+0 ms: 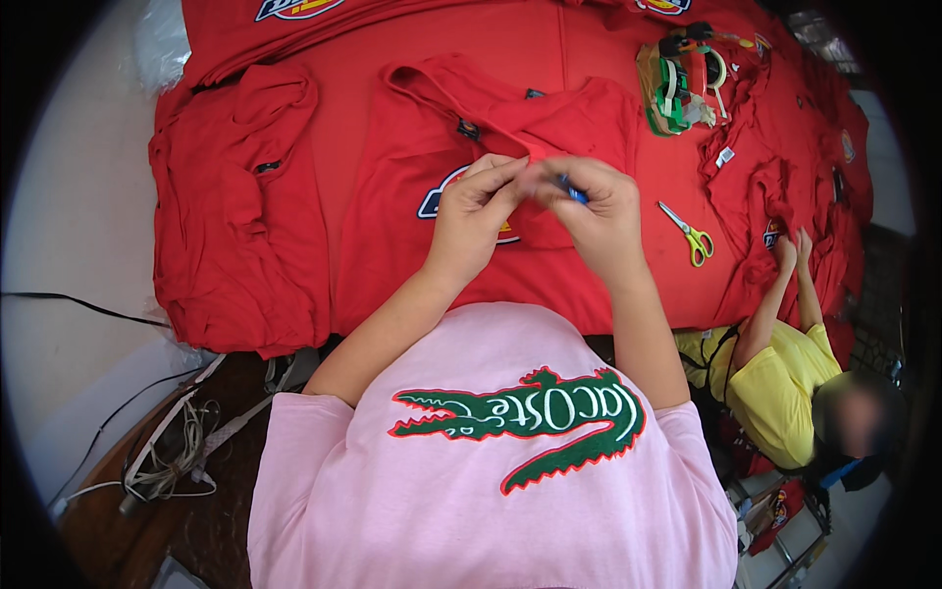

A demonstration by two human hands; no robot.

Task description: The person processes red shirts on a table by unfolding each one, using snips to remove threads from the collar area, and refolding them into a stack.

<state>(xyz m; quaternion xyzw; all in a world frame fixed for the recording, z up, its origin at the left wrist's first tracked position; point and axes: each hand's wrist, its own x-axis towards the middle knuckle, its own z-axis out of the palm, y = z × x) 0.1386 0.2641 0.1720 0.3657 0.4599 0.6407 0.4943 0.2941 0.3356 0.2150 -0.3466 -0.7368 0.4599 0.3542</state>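
Observation:
A red T-shirt (392,182) with a printed emblem on its front is spread on the table before me. My left hand (473,211) is closed, pinching a raised fold of the shirt between thumb and fingers. Close beside it, my right hand (601,211) curls around a small blue tool (574,190), mostly hidden in the palm; its kind is not clear. The right fingertips are blurred and meet the same bit of cloth. Behind the hands, the shirt's collar band (446,103) lies in a loose loop.
Piled red shirts (235,216) lie at left. Yellow-handled scissors (689,234) rest right of my hand, below a green-edged basket (669,93) of small tools and tape. At right, a person in yellow (785,388) handles another red shirt. Tangled cables (177,447) hang at lower left.

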